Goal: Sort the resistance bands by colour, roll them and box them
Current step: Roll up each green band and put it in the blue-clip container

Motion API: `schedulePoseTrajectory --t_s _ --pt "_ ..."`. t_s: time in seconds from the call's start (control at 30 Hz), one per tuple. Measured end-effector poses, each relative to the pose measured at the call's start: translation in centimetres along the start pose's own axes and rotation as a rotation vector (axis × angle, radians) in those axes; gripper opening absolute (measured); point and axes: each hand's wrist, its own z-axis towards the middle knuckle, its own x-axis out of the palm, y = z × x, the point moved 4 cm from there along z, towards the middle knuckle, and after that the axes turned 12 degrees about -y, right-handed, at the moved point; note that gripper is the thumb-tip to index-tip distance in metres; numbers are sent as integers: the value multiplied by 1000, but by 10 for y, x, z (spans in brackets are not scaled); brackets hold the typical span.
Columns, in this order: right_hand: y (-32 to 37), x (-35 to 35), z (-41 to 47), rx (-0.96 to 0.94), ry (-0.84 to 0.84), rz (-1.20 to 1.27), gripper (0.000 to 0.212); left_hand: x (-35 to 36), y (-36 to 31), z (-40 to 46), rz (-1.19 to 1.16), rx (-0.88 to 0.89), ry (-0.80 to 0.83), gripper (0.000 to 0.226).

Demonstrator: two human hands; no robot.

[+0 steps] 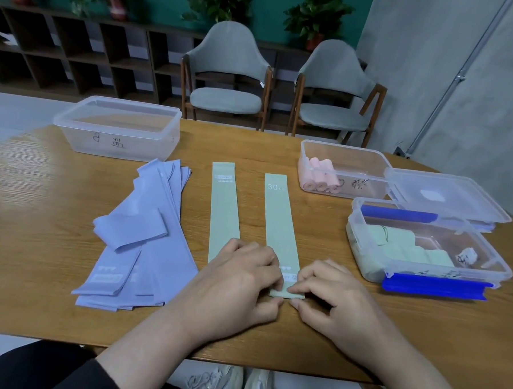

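Wooden table (pixel 71 184): left hand (pixel 239 279), right hand (pixel 330 299) pinch green band (pixel 280 225) end.

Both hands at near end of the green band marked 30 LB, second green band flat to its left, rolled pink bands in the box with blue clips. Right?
Not quite. The head view shows the rolled pink bands in the far clear box, which has no clips. The box with blue clips holds rolled green bands. The rest stands: left hand and right hand pinch the 30 LB band.

Room behind the wooden tabletop (pixel 42 183)

Two grey chairs (pixel 226 73) stand at upper centre, dark shelving (pixel 63 56) fills upper left, potted plants (pixel 315 16) line the top.
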Motion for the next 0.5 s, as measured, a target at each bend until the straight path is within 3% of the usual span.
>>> schedulePoseTrajectory --t_s 0.5 --pt "-5 -1 9 94 33 100 17 0 1 2 37 -24 26 19"
